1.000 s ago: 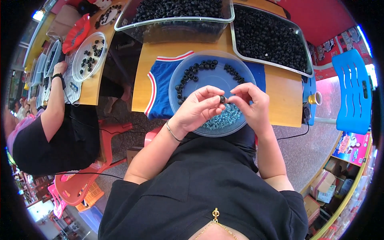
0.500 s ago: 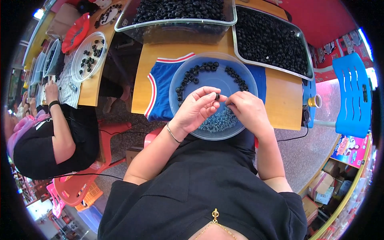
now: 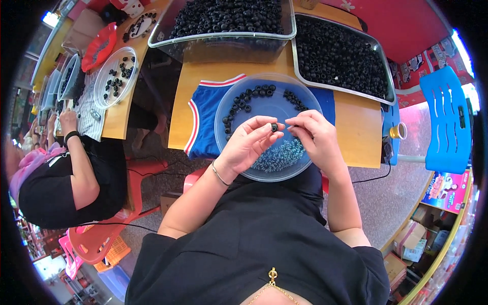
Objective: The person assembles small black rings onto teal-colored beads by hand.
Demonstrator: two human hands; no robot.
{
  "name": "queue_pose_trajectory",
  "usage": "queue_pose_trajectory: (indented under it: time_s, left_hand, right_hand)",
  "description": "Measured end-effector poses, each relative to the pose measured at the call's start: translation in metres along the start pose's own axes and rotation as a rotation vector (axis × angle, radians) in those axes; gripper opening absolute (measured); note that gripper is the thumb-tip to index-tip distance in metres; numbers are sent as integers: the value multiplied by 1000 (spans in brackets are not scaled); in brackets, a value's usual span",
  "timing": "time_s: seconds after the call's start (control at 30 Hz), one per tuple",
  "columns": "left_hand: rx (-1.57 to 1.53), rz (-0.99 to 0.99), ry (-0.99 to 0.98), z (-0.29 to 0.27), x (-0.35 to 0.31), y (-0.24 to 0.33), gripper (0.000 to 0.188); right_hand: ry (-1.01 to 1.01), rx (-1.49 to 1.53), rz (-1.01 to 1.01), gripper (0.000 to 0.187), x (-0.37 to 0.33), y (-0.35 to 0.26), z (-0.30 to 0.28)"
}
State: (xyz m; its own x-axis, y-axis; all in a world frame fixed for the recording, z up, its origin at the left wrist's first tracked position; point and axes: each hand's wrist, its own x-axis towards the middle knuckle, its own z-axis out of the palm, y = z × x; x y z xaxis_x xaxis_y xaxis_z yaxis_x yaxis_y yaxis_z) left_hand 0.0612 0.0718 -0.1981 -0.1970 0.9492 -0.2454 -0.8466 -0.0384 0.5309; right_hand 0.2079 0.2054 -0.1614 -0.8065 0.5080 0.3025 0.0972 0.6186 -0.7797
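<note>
Location: small handwork workshop, apparently in a shop-like room. Evidence: black pieces (image 3: 229, 18) held in bulk, filling 1 clear bin (image 3: 239, 49) and 1 metal tray (image 3: 356, 93) on the wooden tabletop (image 3: 358, 132). At left, a co-worker (image 3: 91, 193) sits at another tabletop (image 3: 118, 127), which carries a clear dish (image 3: 104, 99) of similar pieces. Plastic seating: blue chair (image 3: 447, 122), red chair (image 3: 107, 236). Right side: cartons (image 3: 412, 239) stacked on shelving, colourful poster (image 3: 448, 190) above. Red wall (image 3: 401, 30) behind; speckled grey floor (image 3: 389, 198).
</note>
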Motion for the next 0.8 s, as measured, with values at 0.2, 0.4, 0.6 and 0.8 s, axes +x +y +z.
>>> queue_pose_trajectory:
  time_s: [0.2,0.4,0.6,0.8]
  left_hand:
    - [-16,-11,-75,-9,0,-3,18]
    - [-33,-1,-55,-4,-1,-5,19]
    - [-49,-14,-84,-5,2,-3,18]
    - [-32,11,-108,-3,0,-2,17]
  right_hand:
    - [6,276,102,14,-3,-7,-2]
    - [86,515,254,14,-5,-16,8]
    - [92,218,6,15,-4,-14,4]
    - [70,257,0,16,-4,-17,5]
